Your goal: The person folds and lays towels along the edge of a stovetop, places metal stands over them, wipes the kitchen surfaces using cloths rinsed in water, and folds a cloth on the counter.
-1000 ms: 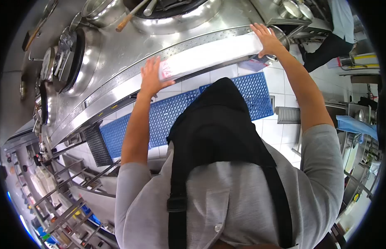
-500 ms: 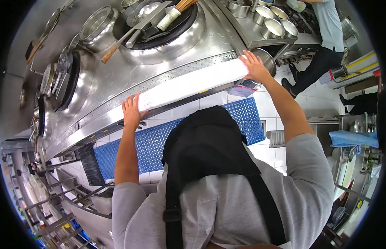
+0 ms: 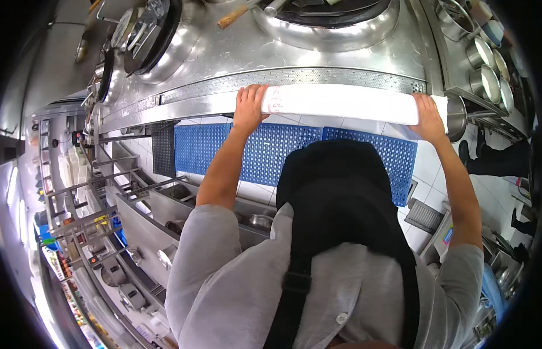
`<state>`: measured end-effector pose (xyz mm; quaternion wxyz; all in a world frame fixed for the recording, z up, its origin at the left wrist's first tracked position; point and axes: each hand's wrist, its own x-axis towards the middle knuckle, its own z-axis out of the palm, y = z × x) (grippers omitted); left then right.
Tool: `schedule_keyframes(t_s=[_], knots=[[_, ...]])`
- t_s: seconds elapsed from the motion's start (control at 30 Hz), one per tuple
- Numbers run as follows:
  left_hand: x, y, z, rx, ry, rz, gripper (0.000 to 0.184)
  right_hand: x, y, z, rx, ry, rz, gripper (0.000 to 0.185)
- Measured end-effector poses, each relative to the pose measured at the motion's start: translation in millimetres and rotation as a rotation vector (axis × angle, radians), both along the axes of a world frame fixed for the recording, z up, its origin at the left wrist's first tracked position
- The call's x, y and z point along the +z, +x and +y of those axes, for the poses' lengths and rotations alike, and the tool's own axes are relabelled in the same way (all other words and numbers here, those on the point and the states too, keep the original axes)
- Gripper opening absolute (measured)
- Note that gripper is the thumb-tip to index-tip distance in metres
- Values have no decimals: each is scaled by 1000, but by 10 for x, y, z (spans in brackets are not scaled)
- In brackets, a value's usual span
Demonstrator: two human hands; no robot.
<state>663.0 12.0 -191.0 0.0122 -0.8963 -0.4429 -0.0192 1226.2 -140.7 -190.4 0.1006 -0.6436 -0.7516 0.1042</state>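
Observation:
A long white folded cloth [image 3: 341,103] lies along the front rail of the steel wok range, with red markings near its left end. My left hand [image 3: 249,109] is closed round that left end, fingers over the top and the thumb toward the front. Near the right end, my right hand [image 3: 430,119] grips the cloth with its fingers over the upper face. A short piece of cloth extends past that hand. What lies under the cloth is hidden.
Behind the rail is a steel wok range [image 3: 224,55] with wok burners and a wooden-handled tool [image 3: 236,14]. Several metal pots [image 3: 485,83] stand at the right. Blue perforated mats [image 3: 282,148] cover floor tiles below. Another person's dark-clothed legs [image 3: 498,160] are at right.
The view has swung toward the left, so the range and cloth appear farther right and more level. Both hands stay on the cloth; its red markings now show beside my left hand.

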Motion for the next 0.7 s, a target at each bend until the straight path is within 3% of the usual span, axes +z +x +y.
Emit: schedule_keyframes(t_s=[0.17,0.2,0.3,0.33,0.43,0.47,0.5,0.57,0.7], knots=[[45,56,102,48,-58,34,108,67,37,71,21,37,-53,92],[96,93,103,62,-84,85,110,100,6,72,-22,-46,-42,103],[526,365,40,71,-142,66,113,470,-113,123,31,-20,-74,113],[455,342,63,23,-104,8,106,491,-132,158,4,-69,-45,121],[-33,58,273,18,-195,121,92,173,52,119,11,-142,-110,112],[-319,-92,397,-58,-202,60,84,144,72,141,-12,-231,-108,101],[-474,-186,507,-128,-191,-4,77,-112,152,95,14,-59,-110,88],[-6,-66,426,-55,-198,-29,71,36,139,158,43,-111,-108,84],[174,-158,382,-84,-169,-84,77,199,-36,171,9,-98,-46,94]])
